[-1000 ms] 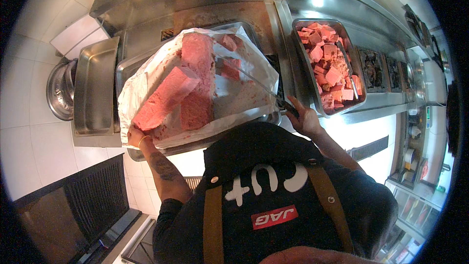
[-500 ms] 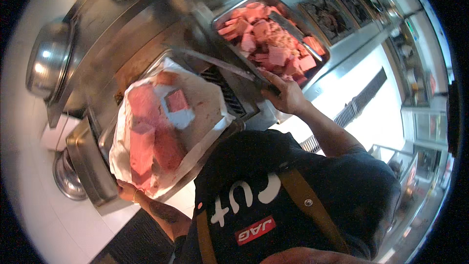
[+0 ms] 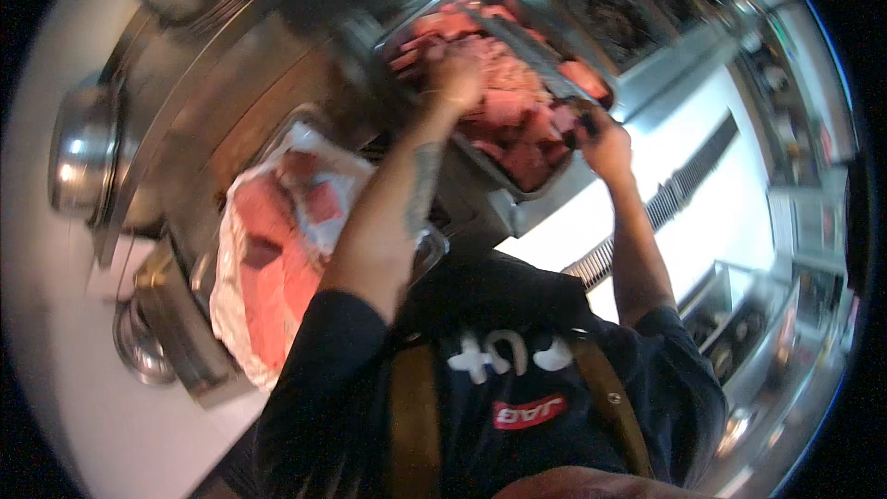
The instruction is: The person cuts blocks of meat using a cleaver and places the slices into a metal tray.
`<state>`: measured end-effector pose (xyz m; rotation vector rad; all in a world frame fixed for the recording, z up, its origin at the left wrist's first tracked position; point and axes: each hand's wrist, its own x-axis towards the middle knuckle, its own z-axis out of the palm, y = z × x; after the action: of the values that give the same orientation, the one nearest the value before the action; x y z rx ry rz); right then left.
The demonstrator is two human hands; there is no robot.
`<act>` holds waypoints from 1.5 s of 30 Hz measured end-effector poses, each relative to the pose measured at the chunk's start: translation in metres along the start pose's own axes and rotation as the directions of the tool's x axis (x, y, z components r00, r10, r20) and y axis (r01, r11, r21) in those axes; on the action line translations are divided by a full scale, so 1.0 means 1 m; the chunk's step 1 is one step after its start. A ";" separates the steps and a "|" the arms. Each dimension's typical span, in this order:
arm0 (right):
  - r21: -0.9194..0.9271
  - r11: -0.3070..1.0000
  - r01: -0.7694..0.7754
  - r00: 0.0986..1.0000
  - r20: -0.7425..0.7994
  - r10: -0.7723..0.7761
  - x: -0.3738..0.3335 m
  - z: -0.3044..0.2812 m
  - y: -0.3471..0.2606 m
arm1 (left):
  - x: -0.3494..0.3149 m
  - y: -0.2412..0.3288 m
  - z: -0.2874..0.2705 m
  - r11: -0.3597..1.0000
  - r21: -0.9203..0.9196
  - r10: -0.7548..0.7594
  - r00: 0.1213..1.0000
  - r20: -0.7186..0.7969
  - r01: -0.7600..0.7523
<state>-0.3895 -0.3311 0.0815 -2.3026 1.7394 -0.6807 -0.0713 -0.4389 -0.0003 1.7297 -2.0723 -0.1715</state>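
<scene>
Some meat (image 3: pixel 513 102) lies under my left hand (image 3: pixel 459 76), beside my right hand (image 3: pixel 607 145), grips unclear from here; reaching in likely demands care.

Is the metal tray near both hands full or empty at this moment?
It looks full, or nearly: chunks of raw meat spread across the metal tray, and no bare bottom shows. How deep they lie, I cannot tell.

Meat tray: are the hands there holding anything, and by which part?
The right hand holds a knife by its dark handle. The left hand is blurred over the meat chunks; whether it grips one cannot be told.
</scene>
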 end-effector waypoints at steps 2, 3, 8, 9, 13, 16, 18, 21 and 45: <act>0.001 1.000 -0.005 1.000 -0.017 0.005 -0.004 -0.004 0.028 | -0.008 0.066 -0.022 0.997 0.065 -0.052 0.999 0.001 0.051; -0.056 0.996 -0.070 0.997 0.029 0.072 0.000 -0.005 0.028 | -0.016 0.072 -0.034 0.989 0.036 -0.147 0.988 0.042 0.145; -0.055 0.997 -0.061 0.992 0.109 0.066 0.000 0.006 0.032 | -0.074 0.023 -0.098 0.914 -0.404 -0.106 0.945 -0.310 -0.029; -0.092 0.991 -0.097 0.983 0.148 0.110 -0.001 0.007 0.031 | -0.099 -0.010 -0.101 0.944 -0.308 -0.230 0.909 -0.347 0.121; -0.048 0.999 -0.009 0.998 0.058 0.012 0.004 0.009 0.021 | -0.235 -0.193 -0.095 0.695 -0.132 -0.714 0.657 -0.241 0.707; -0.022 0.997 -0.072 0.982 0.172 0.074 0.015 0.002 0.014 | -0.251 -0.233 -0.097 0.609 0.079 -0.782 0.614 -0.105 0.789; 0.027 0.999 0.026 0.964 0.266 -0.032 0.026 0.000 0.003 | -0.249 -0.242 -0.097 0.609 0.118 -0.773 0.621 -0.134 0.784; 0.077 0.994 0.071 0.991 0.111 -0.079 0.021 0.005 0.028 | -0.208 -0.210 -0.111 0.762 0.019 -0.636 0.754 -0.167 0.647; -0.324 0.946 0.005 0.975 0.210 0.067 0.064 0.050 0.079 | -0.165 0.013 -0.132 0.953 -0.238 -0.234 0.957 -0.174 0.189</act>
<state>-0.4214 -0.4221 0.0211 -2.4344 1.8917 -0.1306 -0.0093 -0.2543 0.0819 1.7521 -1.6560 -0.2680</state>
